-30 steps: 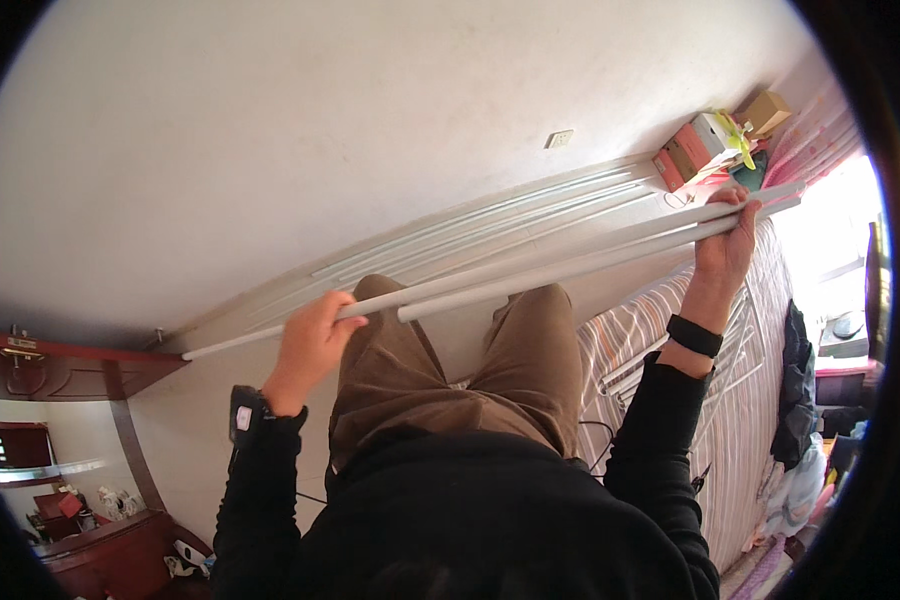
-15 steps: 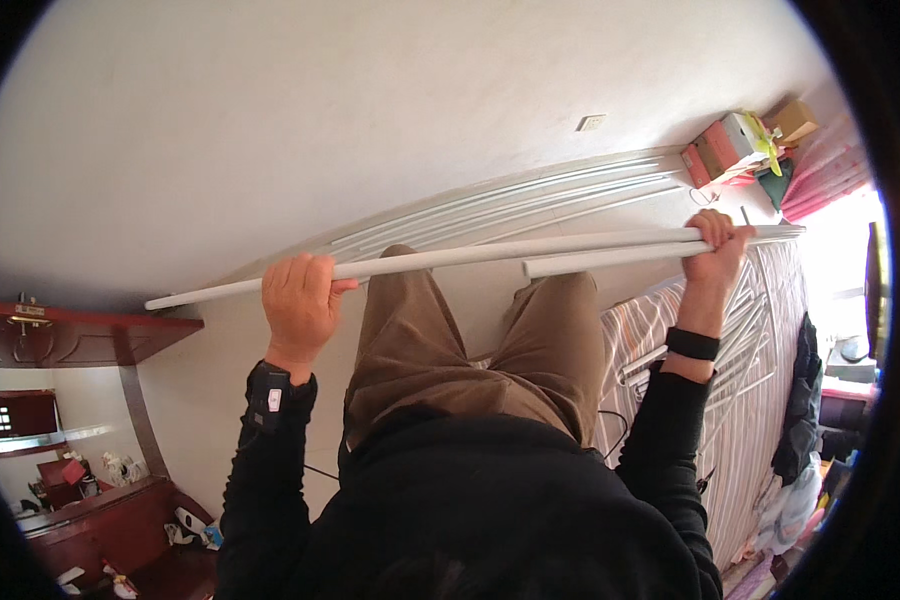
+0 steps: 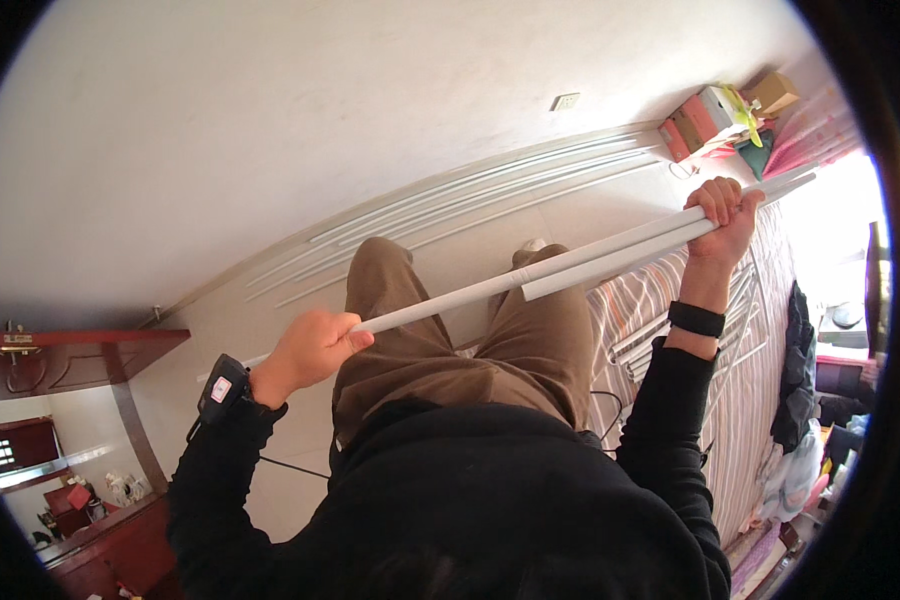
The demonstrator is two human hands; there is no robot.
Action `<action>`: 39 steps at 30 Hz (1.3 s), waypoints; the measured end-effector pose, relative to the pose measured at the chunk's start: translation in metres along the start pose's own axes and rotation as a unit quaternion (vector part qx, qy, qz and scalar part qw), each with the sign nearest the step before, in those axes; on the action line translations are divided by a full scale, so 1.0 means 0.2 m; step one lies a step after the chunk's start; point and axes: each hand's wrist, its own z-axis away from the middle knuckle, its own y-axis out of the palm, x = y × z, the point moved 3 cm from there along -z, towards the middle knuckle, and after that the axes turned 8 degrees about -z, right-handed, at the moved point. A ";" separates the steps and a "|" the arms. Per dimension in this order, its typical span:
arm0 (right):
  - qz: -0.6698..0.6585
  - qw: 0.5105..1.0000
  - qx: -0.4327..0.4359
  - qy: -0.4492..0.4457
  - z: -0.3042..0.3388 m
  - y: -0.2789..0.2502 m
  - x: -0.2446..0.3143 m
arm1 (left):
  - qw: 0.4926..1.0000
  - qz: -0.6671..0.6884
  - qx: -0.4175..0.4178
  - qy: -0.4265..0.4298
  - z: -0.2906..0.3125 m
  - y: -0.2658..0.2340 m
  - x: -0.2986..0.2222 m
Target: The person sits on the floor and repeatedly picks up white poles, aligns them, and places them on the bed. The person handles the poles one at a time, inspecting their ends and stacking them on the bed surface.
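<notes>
A long white pole [image 3: 470, 293] slants across my lap, its right end raised. My left hand [image 3: 315, 348] is closed around it toward its left end, and the forearm hides much of that end. At the right, my right hand [image 3: 722, 216] grips the same pole together with a shorter white pole [image 3: 595, 271]. The two lie side by side in that fist. The shorter pole's near end stops above my knee, short of my left hand. Both poles stick out past the right hand toward the bright window.
Several white poles [image 3: 490, 192] lie on the floor along the wall. On the right, a striped sheet [image 3: 660, 400] carries a pile of white tubes [image 3: 638, 345]. Boxes [image 3: 705, 122] stand in the far right corner. A red-brown wooden cabinet [image 3: 80, 350] is on the left.
My left hand has come lower and nearer to me, while the right hand has risen slightly. The poles now tilt more steeply, up to the right.
</notes>
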 end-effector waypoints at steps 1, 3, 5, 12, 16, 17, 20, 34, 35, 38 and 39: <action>0.007 1.000 -0.024 -0.013 0.00 -0.01 0.00 | 1.000 0.012 0.003 -0.006 0.00 0.00 -0.01; 0.010 0.996 -0.077 -0.050 -0.01 -0.03 -0.02 | 0.998 0.005 -0.048 -0.027 0.00 -0.02 -0.03; 0.026 0.985 -0.153 -0.075 -0.01 -0.05 -0.05 | 0.985 -0.032 -0.157 -0.060 0.01 -0.05 -0.04; 0.013 0.975 -0.223 -0.018 0.06 -0.13 -0.18 | 0.832 -0.312 -0.458 0.011 0.05 -0.11 -0.05; -0.054 0.997 -0.033 0.039 0.06 -0.03 -0.16 | 0.866 -0.293 -0.403 0.040 0.08 -0.08 0.00; -0.035 0.999 -0.034 0.024 0.06 -0.01 -0.15 | 0.880 -0.287 -0.377 0.029 0.08 -0.08 0.01; -0.011 1.000 0.003 0.015 0.07 0.07 -0.12 | 0.917 -0.245 -0.313 0.027 0.07 -0.04 -0.01; -0.019 0.998 -0.035 0.045 0.08 0.04 -0.09 | 0.939 0.241 0.215 -0.119 0.09 0.06 -0.01; -0.023 0.997 -0.054 0.044 0.08 0.05 -0.09 | 0.924 0.247 0.248 -0.155 0.09 0.08 -0.01; -0.016 0.999 -0.035 -0.019 0.08 0.08 -0.13 | 0.982 0.160 0.057 -0.082 0.03 0.04 -0.03; 0.003 0.998 -0.029 -0.048 0.08 0.09 -0.15 | 0.990 0.114 0.004 -0.077 0.01 0.03 -0.03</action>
